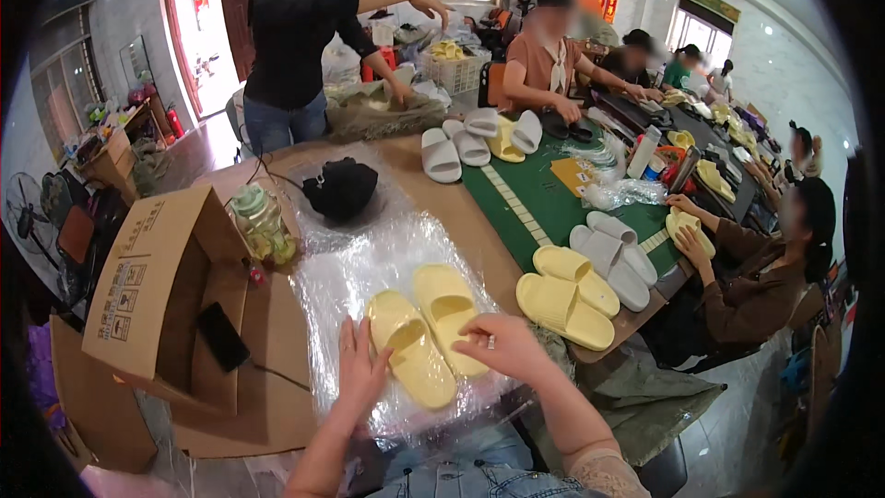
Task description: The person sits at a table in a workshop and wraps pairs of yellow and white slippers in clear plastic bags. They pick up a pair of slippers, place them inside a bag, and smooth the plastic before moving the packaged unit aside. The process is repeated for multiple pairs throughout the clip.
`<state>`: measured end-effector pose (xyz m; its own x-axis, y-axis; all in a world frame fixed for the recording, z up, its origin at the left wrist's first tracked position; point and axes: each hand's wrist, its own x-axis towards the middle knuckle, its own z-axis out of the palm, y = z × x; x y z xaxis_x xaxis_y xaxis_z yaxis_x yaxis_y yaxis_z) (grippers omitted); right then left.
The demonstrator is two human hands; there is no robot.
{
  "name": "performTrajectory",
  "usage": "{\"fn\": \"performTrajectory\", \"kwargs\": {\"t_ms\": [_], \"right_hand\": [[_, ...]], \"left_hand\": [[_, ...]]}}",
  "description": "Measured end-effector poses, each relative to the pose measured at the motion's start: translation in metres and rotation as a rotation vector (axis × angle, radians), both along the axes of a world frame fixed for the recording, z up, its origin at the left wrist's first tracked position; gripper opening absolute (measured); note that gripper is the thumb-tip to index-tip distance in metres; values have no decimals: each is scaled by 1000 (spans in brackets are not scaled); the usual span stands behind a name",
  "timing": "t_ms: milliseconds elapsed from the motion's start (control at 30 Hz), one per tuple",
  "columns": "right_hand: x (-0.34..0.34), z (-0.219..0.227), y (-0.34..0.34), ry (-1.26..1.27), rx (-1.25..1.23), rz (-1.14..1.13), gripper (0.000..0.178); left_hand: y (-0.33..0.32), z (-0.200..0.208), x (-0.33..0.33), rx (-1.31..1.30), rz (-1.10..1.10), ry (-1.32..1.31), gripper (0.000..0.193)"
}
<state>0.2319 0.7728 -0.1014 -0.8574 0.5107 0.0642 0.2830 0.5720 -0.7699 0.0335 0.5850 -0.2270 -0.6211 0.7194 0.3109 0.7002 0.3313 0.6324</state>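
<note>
Along the near side of the brown desk [424, 187], a pair of yellow slippers [395, 309] lay side by side on clear plastic film [336, 268], straight before the person I watched. The left hand [362, 369] was at the outer edge of the left slipper, its grip apart, thumb spread from the fingers. The right hand [502, 346] was bent over the right slipper, fingers curled; whether that grip had closed on anything, I could not tell. To the left stood an open cardboard box [120, 286] with a black phone [222, 337], a glass jar [263, 222] just beyond. Off to the right, another yellow pair [572, 309] sat just beside grey slippers [604, 263], and a co-worker [747, 300] in brown held one more yellow slipper [691, 233].
</note>
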Motion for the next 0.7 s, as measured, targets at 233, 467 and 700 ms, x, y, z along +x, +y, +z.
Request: {"fn": "performTrajectory", "kwargs": {"t_ms": [233, 467, 700], "right_hand": [[-92, -114, 4, -189, 285, -145, 50], [-84, -119, 4, -146, 329, -63, 33], [43, -67, 16, -194, 318, -39, 26]], "left_hand": [[7, -13, -1, 28, -58, 77, 77], [-2, -15, -1, 74, -36, 0, 78], [-1, -45, -13, 122, -44, 119, 67]]}}
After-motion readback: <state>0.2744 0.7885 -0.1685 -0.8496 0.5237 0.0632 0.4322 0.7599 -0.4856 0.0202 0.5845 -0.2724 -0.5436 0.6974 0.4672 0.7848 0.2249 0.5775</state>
